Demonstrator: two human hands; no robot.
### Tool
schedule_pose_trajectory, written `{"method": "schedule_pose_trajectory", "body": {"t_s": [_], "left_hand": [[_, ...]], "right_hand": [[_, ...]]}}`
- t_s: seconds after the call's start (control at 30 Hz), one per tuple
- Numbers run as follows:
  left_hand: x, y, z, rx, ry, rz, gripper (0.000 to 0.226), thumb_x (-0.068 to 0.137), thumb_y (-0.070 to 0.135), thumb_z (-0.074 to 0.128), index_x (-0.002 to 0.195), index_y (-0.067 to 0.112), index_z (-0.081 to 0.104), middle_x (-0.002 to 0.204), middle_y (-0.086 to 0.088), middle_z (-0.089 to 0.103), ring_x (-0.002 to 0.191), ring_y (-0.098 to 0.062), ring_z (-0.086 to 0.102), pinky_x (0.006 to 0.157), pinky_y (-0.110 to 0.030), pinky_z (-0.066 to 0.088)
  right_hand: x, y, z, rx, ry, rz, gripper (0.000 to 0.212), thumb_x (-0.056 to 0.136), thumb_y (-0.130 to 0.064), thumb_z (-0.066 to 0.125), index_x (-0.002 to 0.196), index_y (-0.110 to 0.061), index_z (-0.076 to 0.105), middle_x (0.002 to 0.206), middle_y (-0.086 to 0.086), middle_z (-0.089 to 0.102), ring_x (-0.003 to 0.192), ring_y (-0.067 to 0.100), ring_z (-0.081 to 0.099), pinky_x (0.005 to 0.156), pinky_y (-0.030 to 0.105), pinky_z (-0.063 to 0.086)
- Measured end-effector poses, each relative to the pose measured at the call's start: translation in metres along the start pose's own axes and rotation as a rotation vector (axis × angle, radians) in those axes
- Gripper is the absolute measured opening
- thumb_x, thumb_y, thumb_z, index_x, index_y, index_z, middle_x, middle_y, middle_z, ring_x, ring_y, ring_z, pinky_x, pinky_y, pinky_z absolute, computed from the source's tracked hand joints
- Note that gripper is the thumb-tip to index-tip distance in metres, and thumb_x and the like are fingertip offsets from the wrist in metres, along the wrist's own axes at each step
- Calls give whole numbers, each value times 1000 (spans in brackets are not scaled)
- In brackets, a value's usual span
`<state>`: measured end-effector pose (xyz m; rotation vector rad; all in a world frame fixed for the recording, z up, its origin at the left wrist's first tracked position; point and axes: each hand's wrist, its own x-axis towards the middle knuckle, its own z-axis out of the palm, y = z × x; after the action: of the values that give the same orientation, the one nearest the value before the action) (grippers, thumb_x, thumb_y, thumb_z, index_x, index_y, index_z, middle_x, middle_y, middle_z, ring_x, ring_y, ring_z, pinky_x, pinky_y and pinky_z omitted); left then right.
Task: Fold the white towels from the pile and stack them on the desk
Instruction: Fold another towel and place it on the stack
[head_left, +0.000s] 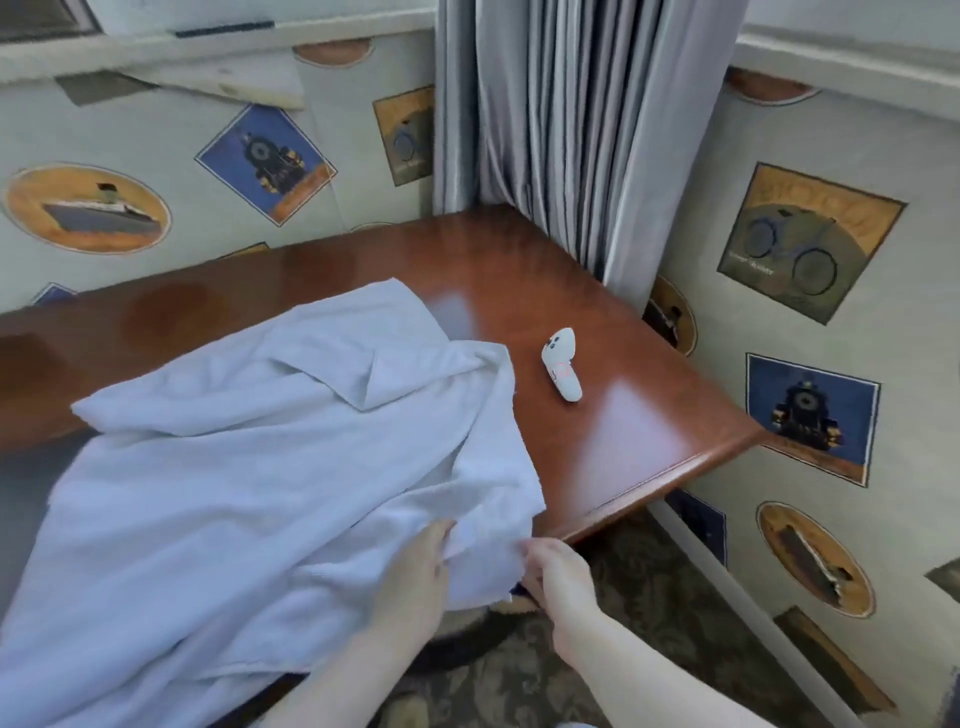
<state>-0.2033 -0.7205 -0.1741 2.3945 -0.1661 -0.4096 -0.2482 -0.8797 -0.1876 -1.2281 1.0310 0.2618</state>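
Observation:
A large white towel lies rumpled over the left and middle of the brown wooden desk and hangs off its front edge. Its far part is creased, with one corner folded back. My left hand holds the towel's near right corner, fingers curled into the cloth at the desk's front edge. My right hand pinches the same corner from the right, just below the desk edge. No separate pile or folded stack of towels is in view.
A small white handheld controller lies on the desk right of the towel. Grey curtains hang in the far corner. Patterned walls close in behind and to the right. Patterned carpet lies below the desk.

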Motion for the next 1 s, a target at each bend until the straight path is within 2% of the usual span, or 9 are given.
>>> {"method": "schedule_pose_trajectory", "body": {"t_s": [0.1, 0.2, 0.3, 0.47, 0.57, 0.63, 0.83, 0.93, 1.0], "left_hand": [[1, 10, -1, -22, 48, -83, 38, 102, 19, 42, 138, 27, 49, 120, 13, 57, 119, -17, 55, 80, -17, 35], [-12, 19, 3, -12, -4, -54, 40, 102, 16, 40, 138, 29, 49, 132, 14, 55, 114, -4, 50, 84, -5, 35], [-24, 23, 3, -30, 26, -14, 47, 98, 7, 37, 136, 32, 50, 133, 16, 54, 119, -4, 49, 96, -15, 38], [-34, 34, 2, -9, 167, 15, 58, 93, -2, 35, 134, 36, 51, 126, 26, 51, 117, 0, 47, 98, -9, 34], [-35, 37, -5, -8, 237, 23, 62, 90, -5, 36, 132, 38, 53, 120, 24, 57, 108, -1, 52, 88, -4, 38], [-33, 40, -4, -8, 255, 31, 59, 91, -3, 38, 132, 38, 54, 118, 22, 61, 107, -5, 56, 81, -1, 38], [-30, 61, 12, -8, 257, 107, 38, 94, 23, 56, 131, 34, 58, 128, 24, 57, 116, 1, 52, 95, -12, 40], [-30, 68, 14, -72, 268, 116, 31, 95, 24, 58, 122, 37, 65, 117, 32, 56, 107, 9, 51, 88, 1, 35], [-31, 73, 14, -132, 293, 102, 20, 95, 34, 59, 111, 43, 68, 101, 39, 58, 100, 9, 56, 83, 0, 38]], "right_hand": [[9, 7, -7, -88, 12, 84, 57, 76, -14, 79, 116, -11, 39, 110, 6, 59, 93, 23, 61, 79, 36, 55], [5, 3, -5, -115, -255, 213, 38, 85, -27, 76, 112, -12, 54, 101, -2, 63, 89, 18, 60, 75, 34, 51], [5, -2, -14, -336, -333, 123, 25, 94, -34, 64, 111, -16, 59, 107, -1, 65, 99, 19, 60, 95, 41, 48], [-5, -25, -36, -105, -343, -42, 21, 96, -24, 62, 94, -6, 53, 94, 13, 70, 71, 21, 72, 67, 34, 61], [-15, -37, -45, -35, -311, -137, 17, 93, -18, 65, 101, -7, 54, 88, 16, 69, 58, 19, 65, 59, 32, 59], [-19, -42, -47, -52, -326, -216, 23, 91, -18, 68, 104, -13, 51, 87, 16, 69, 58, 20, 63, 58, 33, 57], [-25, -48, -53, -136, -534, -381, 34, 75, -9, 76, 103, -6, 59, 86, 14, 69, 74, 19, 67, 68, 29, 56], [-25, -46, -62, -154, -572, -415, 48, 60, -5, 76, 106, -3, 61, 93, 16, 74, 83, 25, 70, 77, 35, 57], [-26, -44, -69, -189, -589, -468, 41, 68, -3, 78, 105, -3, 61, 91, 15, 75, 85, 27, 71, 77, 36, 54]]}}
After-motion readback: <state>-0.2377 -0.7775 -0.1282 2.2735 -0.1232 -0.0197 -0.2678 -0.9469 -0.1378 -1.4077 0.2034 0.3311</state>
